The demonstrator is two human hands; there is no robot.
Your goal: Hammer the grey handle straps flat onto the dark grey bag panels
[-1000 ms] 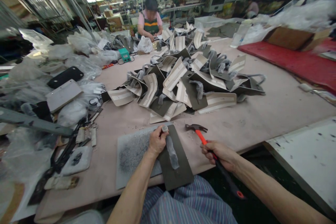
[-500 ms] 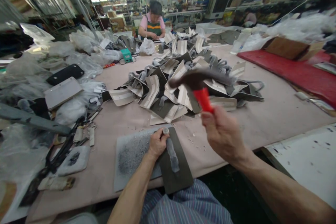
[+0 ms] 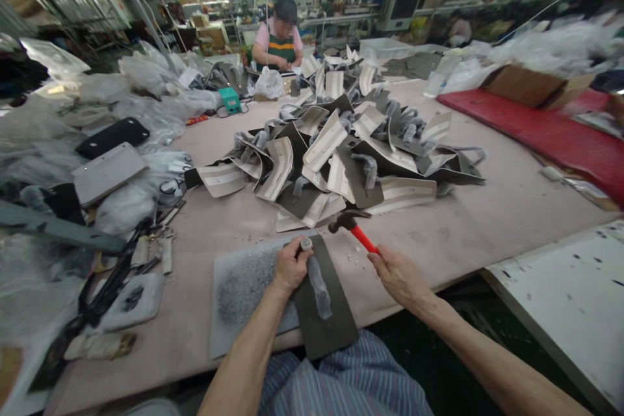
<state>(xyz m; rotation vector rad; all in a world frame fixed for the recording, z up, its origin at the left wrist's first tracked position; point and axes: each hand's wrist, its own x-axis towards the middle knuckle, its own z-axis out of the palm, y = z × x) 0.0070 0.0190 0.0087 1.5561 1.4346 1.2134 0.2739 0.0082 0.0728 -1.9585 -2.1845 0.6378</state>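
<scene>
My left hand [image 3: 291, 265] is closed around an upright metal punch [image 3: 305, 244], its round top showing above my fingers. The punch stands over the upper end of a dark grey panel [image 3: 331, 296]; its lower tip is hidden by my hand. A wrapped handle strap [image 3: 319, 289] runs along the panel's middle. Partly beneath the panel lies a worn, pitted grey board [image 3: 246, 292]. To the right, my right hand [image 3: 400, 273] grips the red handle of a claw hammer [image 3: 351, 222], whose head is apart from the punch, up and to its right.
A heap of similar panels [image 3: 336, 149] with wrapped straps covers the table's middle. Plastic bags [image 3: 131, 110] and tools crowd the left side. A red board [image 3: 526, 136] lies at the right. Across the table a person [image 3: 277, 39] works with both hands low.
My right hand has lowered the hammer from above the heap toward the punch, and the hammer is less blurred. My left hand and the panel have stayed in place.
</scene>
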